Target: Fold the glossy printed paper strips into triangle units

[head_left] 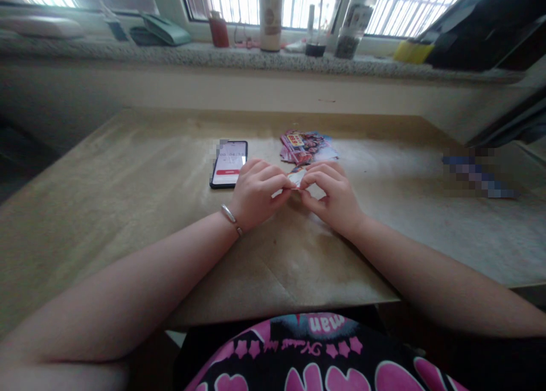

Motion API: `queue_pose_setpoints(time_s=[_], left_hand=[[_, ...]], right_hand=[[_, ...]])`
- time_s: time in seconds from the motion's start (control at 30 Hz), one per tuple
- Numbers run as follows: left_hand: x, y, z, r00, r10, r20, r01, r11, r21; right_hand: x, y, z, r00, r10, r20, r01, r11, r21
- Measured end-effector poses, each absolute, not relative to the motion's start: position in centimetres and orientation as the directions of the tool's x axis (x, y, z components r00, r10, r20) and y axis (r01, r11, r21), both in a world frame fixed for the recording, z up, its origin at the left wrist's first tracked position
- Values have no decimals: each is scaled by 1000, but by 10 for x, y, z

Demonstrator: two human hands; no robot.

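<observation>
A small piece of colourful printed paper or card (297, 177) is pinched between my two hands, low over the middle of the table. My left hand (259, 192) grips its left side with thumb and fingers pressed together. On the other side, my right hand (333, 196) pinches it the same way, and the fingertips nearly meet. Much of the piece is hidden by my fingers. Just behind it lies a fanned pile of pink and blue printed packets or cards (310, 146). A smartphone (230, 163) with a lit timer screen lies beside my left hand.
The table (149, 169) reaches back to a wall under a stone windowsill (179, 54). Bottles and jars, including a red bottle (219, 29) and a tall pale one (271, 15), stand on the sill. A blurred bluish object (478, 175) lies at the table's right.
</observation>
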State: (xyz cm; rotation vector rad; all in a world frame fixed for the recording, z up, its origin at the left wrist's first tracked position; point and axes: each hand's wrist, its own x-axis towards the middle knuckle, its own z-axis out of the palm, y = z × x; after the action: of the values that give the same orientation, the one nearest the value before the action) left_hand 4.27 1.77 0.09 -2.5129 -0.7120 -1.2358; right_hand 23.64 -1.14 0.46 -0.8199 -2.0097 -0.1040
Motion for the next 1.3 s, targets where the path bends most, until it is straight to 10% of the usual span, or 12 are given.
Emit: queue_pose_setpoints(time_s=[1.3], left_hand=[[44, 18, 0, 478, 385, 790, 530, -843, 91]], right_hand=[[240, -9, 3, -344, 521, 782, 656, 729, -198]])
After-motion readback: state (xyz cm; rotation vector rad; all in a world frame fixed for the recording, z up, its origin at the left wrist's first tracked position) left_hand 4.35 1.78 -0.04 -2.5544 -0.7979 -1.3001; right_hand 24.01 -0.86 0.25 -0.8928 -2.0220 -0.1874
